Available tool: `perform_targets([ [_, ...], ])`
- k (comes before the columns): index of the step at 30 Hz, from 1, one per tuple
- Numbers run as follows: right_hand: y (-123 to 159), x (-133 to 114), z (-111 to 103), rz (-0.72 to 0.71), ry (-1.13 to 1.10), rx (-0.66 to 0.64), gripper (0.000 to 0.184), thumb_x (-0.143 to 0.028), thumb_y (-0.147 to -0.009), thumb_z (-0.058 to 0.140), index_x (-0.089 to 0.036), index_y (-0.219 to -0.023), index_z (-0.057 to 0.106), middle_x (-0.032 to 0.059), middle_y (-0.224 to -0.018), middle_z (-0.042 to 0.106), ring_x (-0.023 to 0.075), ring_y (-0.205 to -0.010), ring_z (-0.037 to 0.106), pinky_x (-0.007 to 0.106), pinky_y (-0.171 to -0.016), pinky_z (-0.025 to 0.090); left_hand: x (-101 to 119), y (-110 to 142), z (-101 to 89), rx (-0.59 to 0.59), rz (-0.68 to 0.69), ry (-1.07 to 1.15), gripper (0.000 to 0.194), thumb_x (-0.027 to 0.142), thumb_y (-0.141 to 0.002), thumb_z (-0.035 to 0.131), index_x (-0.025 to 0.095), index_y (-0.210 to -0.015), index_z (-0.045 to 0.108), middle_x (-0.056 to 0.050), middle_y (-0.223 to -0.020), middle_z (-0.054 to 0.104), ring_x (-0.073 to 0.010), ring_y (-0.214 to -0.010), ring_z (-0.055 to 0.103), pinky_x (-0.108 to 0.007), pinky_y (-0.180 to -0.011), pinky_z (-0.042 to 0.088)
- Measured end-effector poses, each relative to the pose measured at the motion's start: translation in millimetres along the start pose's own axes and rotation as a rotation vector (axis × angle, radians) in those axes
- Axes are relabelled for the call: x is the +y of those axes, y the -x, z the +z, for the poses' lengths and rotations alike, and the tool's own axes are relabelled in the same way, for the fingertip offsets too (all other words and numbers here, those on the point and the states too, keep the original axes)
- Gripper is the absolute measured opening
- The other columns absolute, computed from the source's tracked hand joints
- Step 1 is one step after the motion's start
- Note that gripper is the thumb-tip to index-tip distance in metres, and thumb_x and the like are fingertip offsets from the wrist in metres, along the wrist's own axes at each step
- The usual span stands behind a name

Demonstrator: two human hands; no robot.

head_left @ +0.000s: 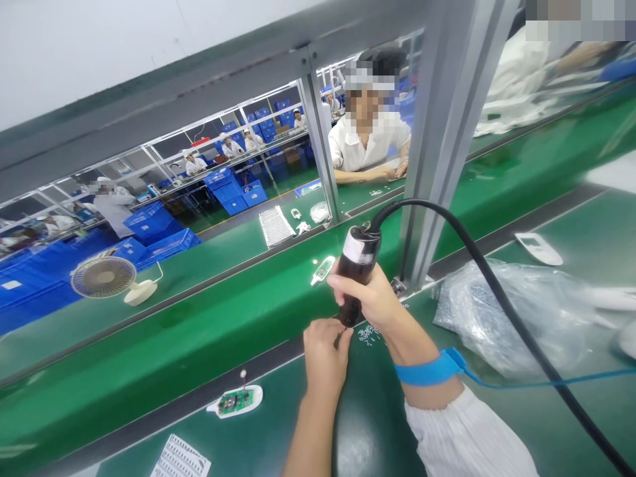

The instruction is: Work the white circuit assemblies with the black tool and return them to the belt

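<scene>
Right hand [368, 298] grip: wrapped round black electric screwdriver [358, 265], white band [358, 246] unreadable, above green bench [377, 424] | left hand [322, 358] grip: narrow pinch on something too small to tell, at screwdriver tip | clear plastic bag [507, 318]: contents unclear | distant blue crates [233, 192]: contents hidden

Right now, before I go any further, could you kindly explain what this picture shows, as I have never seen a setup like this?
This picture comes from a camera worn on a person's head, looking down at their own bare hands, with the view tilted. The right hand grips what looks like a black corded electric screwdriver, and a blue wrist strap circles that wrist. The left hand pinches something too small to tell near the tool's tip. The green work surface holds tiny loose metal pieces, a white casing with a green circuit board, and a plastic bag.
</scene>
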State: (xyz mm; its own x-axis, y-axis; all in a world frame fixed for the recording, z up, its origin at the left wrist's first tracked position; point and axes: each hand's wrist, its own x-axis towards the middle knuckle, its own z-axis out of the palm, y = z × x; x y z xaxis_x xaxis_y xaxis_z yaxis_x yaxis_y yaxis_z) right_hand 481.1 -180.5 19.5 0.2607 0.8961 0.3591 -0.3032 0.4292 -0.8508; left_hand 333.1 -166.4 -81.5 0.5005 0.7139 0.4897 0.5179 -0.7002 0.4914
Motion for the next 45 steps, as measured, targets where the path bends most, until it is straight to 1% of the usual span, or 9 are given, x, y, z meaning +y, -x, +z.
perform_targets([
  [4,0,-1,-5,-0.006,-0.004,0.043,0.02,-0.034,-0.083,0.077,-0.019,-0.08,0.064,-0.0022,-0.055,0.055,0.0157,-0.051,0.05,0.031,-0.055,0.042,-1,39,-11.0,-0.001,-0.036,-0.091,0.031,0.03,-0.097,0.058,0.02,-0.126,0.062,-0.012,-0.123,0.069,-0.0329,-0.113,0.064,-0.056,-0.096,0.051],
  [8,0,-1,-7,-0.027,-0.047,0.107,0.022,-0.036,-0.081,0.078,-0.019,-0.083,0.063,-0.0022,-0.056,0.056,0.0163,-0.049,0.051,0.032,-0.052,0.042,28,84,-3.0,-0.107,0.041,-0.22,0.065,0.034,-0.094,0.059,0.019,-0.154,0.037,-0.015,-0.149,0.05,-0.041,-0.134,0.05,-0.065,-0.1,0.049],
  [12,0,0,-5,-0.077,-0.067,0.203,0.022,-0.036,-0.079,0.079,-0.021,-0.083,0.063,-0.0021,-0.057,0.056,0.0171,-0.049,0.052,0.032,-0.051,0.041,53,83,-6.8,-0.248,0.063,-0.143,0.079,0.03,-0.089,0.064,0.017,-0.158,0.027,-0.014,-0.157,0.038,-0.0379,-0.142,0.041,-0.063,-0.109,0.046],
  [14,-1,1,-4,-0.092,-0.07,0.224,0.02,-0.034,-0.079,0.079,-0.021,-0.082,0.064,-0.0017,-0.057,0.056,0.0172,-0.049,0.053,0.032,-0.051,0.04,34,78,-34.2,-0.218,0.037,-0.16,0.065,0.031,-0.093,0.061,0.024,-0.153,0.037,-0.01,-0.154,0.044,-0.036,-0.142,0.041,-0.066,-0.113,0.04],
  [18,-2,6,1,-0.082,-0.067,0.209,0.019,-0.032,-0.079,0.08,-0.021,-0.081,0.065,-0.0012,-0.058,0.056,0.0175,-0.049,0.053,0.032,-0.051,0.04,-55,99,-125.7,0.051,-0.134,-0.314,0.033,0.032,-0.097,0.055,0.028,-0.129,0.059,-0.009,-0.131,0.065,-0.0341,-0.126,0.058,-0.068,-0.106,0.043],
  [22,0,11,17,-0.068,-0.085,0.148,0.017,-0.03,-0.08,0.08,-0.021,-0.081,0.065,-0.0011,-0.058,0.057,0.0178,-0.05,0.053,0.032,-0.051,0.041,-118,122,-178.7,-0.03,-0.24,-0.296,0.035,0.041,-0.092,0.063,0.025,-0.122,0.065,-0.01,-0.123,0.068,-0.0323,-0.115,0.063,-0.056,-0.097,0.052],
  [25,2,14,32,-0.027,-0.1,0.075,0.016,-0.03,-0.079,0.08,-0.021,-0.081,0.066,-0.0007,-0.057,0.057,0.0178,-0.049,0.053,0.031,-0.05,0.041,-113,117,-165.6,-0.079,-0.255,-0.274,0.027,0.038,-0.092,0.064,0.024,-0.114,0.069,-0.009,-0.114,0.07,-0.0309,-0.106,0.065,-0.052,-0.093,0.051],
  [33,11,16,44,0.065,-0.045,-0.207,0.019,-0.031,-0.083,0.078,-0.02,-0.087,0.063,-0.0015,-0.057,0.059,0.0158,-0.049,0.053,0.029,-0.05,0.039,-20,75,-72.8,-0.11,-0.263,-0.051,0.026,0.019,-0.084,0.072,0.023,-0.108,0.064,-0.005,-0.109,0.067,-0.0282,-0.103,0.061,-0.047,-0.089,0.045],
  [45,21,15,56,0.178,0.057,-0.339,0.019,-0.032,-0.083,0.076,-0.02,-0.089,0.062,-0.0012,-0.059,0.058,0.0153,-0.052,0.052,0.028,-0.052,0.038,-18,71,-59.1,-0.105,-0.298,0.067,0.014,0.019,-0.088,0.07,0.021,-0.1,0.063,-0.005,-0.103,0.063,-0.0258,-0.099,0.058,-0.043,-0.087,0.044],
])
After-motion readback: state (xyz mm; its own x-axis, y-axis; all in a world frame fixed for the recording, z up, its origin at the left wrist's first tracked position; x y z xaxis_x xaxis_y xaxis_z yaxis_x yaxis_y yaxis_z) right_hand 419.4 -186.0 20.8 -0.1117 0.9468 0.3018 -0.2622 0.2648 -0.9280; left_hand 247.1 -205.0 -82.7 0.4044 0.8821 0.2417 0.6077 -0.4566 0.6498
